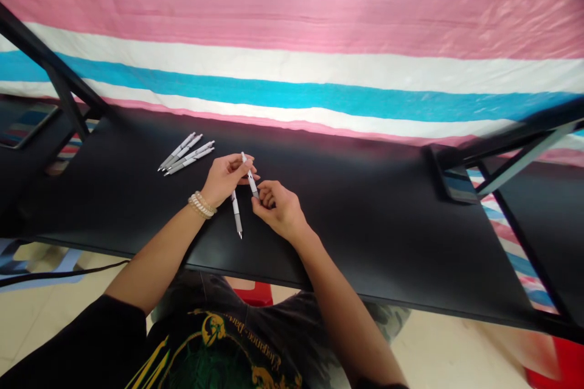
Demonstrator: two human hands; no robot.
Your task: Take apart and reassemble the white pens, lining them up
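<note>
Between my two hands is a white and grey ballpoint pen, tilted with its push-button end up and away from me. The fingers of my left hand pinch its upper part, and a beaded bracelet circles that wrist. My right hand closes thumb and fingers on the grey lower end, so the tip is hidden. A second pen of the same kind lies on the black table just below my left hand, its tip toward me. Several more such pens rest in a loose bunch to the left.
A striped pink, white and blue sheet hangs behind the table's far edge. Black metal supports stand at the left, with another frame at the right. A red stool shows under the near edge.
</note>
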